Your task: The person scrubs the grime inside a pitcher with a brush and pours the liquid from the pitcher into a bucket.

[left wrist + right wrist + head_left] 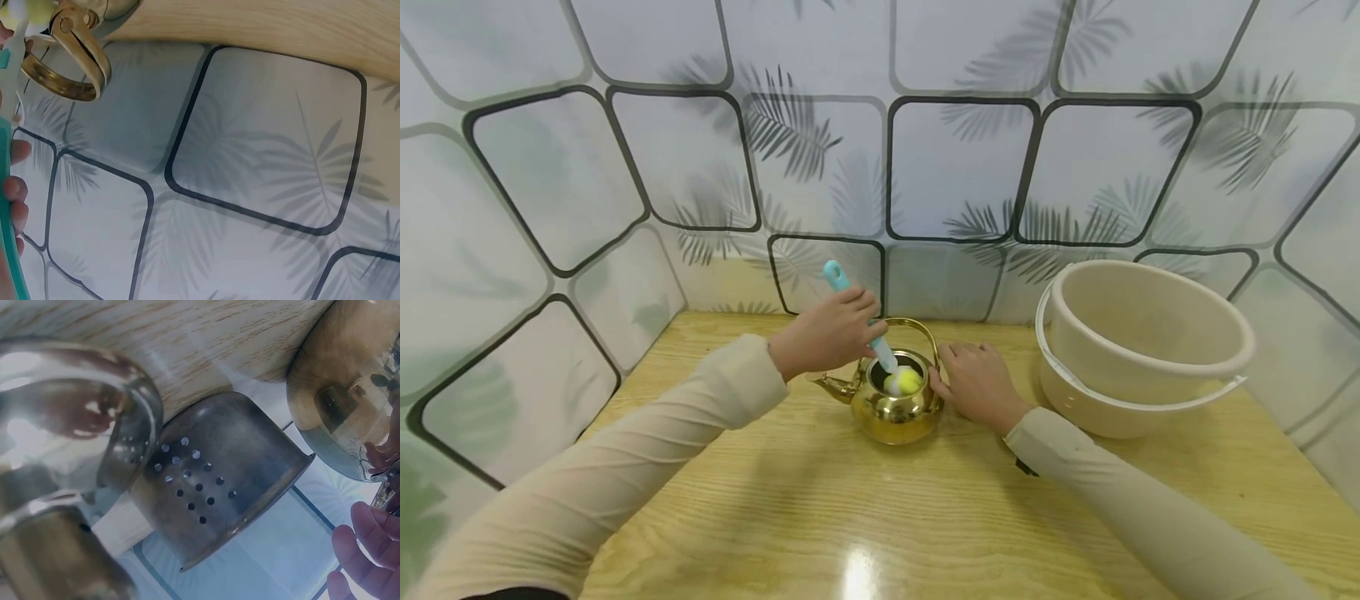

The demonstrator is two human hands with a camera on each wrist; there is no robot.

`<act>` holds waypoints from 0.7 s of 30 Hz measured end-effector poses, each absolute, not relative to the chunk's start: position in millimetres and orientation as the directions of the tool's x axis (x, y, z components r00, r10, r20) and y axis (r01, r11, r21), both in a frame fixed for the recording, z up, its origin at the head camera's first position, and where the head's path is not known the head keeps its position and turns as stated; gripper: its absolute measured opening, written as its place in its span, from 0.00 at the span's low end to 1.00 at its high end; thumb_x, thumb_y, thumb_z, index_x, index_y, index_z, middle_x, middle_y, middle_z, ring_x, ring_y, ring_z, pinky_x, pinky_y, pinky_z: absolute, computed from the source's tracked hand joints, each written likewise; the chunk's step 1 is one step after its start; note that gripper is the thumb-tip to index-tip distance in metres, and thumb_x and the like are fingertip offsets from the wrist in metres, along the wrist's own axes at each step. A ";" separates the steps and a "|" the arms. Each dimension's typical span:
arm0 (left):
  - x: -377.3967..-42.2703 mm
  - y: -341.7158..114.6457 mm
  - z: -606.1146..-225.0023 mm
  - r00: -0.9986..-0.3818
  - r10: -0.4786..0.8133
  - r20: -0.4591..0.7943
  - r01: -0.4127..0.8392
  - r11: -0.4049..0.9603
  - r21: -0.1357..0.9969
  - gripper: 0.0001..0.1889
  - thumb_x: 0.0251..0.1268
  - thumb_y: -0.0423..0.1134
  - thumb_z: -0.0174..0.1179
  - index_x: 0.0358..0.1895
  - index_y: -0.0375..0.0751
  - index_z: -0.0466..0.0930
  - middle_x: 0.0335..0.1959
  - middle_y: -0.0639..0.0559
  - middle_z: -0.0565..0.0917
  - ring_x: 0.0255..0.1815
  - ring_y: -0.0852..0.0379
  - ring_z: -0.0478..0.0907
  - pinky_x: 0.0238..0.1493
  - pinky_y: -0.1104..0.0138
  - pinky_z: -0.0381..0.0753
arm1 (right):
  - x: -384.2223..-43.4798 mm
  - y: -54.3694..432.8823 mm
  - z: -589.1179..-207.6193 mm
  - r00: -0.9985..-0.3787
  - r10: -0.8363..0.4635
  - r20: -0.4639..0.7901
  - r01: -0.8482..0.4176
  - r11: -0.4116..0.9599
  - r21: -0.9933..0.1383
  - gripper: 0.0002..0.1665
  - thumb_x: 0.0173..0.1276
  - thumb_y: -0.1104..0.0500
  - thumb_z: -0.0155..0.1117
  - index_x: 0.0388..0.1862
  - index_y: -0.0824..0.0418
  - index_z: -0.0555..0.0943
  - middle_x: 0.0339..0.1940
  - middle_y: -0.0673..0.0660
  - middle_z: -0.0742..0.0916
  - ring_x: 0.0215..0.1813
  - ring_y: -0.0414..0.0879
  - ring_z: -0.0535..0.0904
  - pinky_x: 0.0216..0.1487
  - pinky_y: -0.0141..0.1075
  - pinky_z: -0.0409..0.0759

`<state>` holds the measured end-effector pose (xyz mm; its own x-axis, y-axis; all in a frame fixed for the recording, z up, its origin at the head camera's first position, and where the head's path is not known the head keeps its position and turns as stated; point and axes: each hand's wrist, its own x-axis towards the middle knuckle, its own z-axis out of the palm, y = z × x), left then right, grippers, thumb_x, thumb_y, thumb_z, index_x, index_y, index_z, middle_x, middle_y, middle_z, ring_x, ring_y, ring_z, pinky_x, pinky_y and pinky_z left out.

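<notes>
My left hand (838, 329) grips a sponge brush (837, 275) by its light-blue handle. The brush slants down into a gold kettle (895, 427), and its yellow-and-white sponge head (906, 382) sits inside the mouth. The kettle stands upright, spout to the left, its arched handle (917, 323) raised. At the kettle's right side, my right hand (981, 385) holds it near the base of the handle, fingers curled in the right wrist view. Nearby in that view lies a perforated metal strainer (215, 481) with a shiny rounded metal piece (56, 425) beside it.
A beige bucket (1112, 414) with a white carrying handle (1150, 406) stands to the right of my right hand. Behind the wooden table (820, 517) and along its sides rise walls (962, 175) patterned with leaves and rounded squares.
</notes>
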<state>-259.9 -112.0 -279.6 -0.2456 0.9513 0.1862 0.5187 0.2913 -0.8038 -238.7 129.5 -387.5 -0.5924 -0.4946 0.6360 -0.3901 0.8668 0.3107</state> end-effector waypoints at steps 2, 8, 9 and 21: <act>-260.6 -111.6 -275.9 -0.242 0.957 0.159 0.517 0.266 -0.813 0.23 0.58 0.63 0.54 0.40 0.46 0.77 0.45 0.49 0.83 0.49 0.52 0.76 0.57 0.63 0.68 | -238.4 129.5 -387.5 -0.590 -0.497 0.636 -0.390 0.866 0.315 0.13 0.61 0.51 0.61 0.27 0.60 0.75 0.19 0.54 0.82 0.20 0.47 0.78 0.22 0.39 0.70; -264.8 -108.0 -262.1 -0.219 0.974 0.063 0.500 0.167 -0.850 0.24 0.59 0.64 0.52 0.43 0.48 0.78 0.45 0.51 0.84 0.51 0.53 0.75 0.57 0.64 0.66 | -237.7 129.6 -386.6 -0.603 -0.492 0.628 -0.388 0.869 0.308 0.13 0.61 0.51 0.60 0.28 0.60 0.75 0.19 0.54 0.82 0.20 0.47 0.77 0.22 0.39 0.71; -265.4 -106.9 -259.8 -0.219 0.975 0.049 0.497 0.154 -0.854 0.24 0.59 0.64 0.52 0.43 0.48 0.78 0.44 0.52 0.84 0.51 0.53 0.75 0.57 0.64 0.66 | -237.6 129.6 -386.4 -0.604 -0.491 0.629 -0.387 0.869 0.307 0.13 0.61 0.51 0.60 0.28 0.60 0.75 0.19 0.54 0.82 0.20 0.47 0.77 0.22 0.39 0.71; -260.0 -85.0 -249.2 -0.309 0.951 -0.024 0.364 0.095 -0.927 0.21 0.62 0.62 0.51 0.41 0.49 0.80 0.44 0.54 0.83 0.49 0.55 0.73 0.58 0.65 0.62 | -237.0 129.3 -386.3 -0.584 -0.497 0.642 -0.397 0.865 0.309 0.13 0.60 0.52 0.61 0.26 0.60 0.74 0.17 0.53 0.80 0.19 0.47 0.76 0.21 0.39 0.69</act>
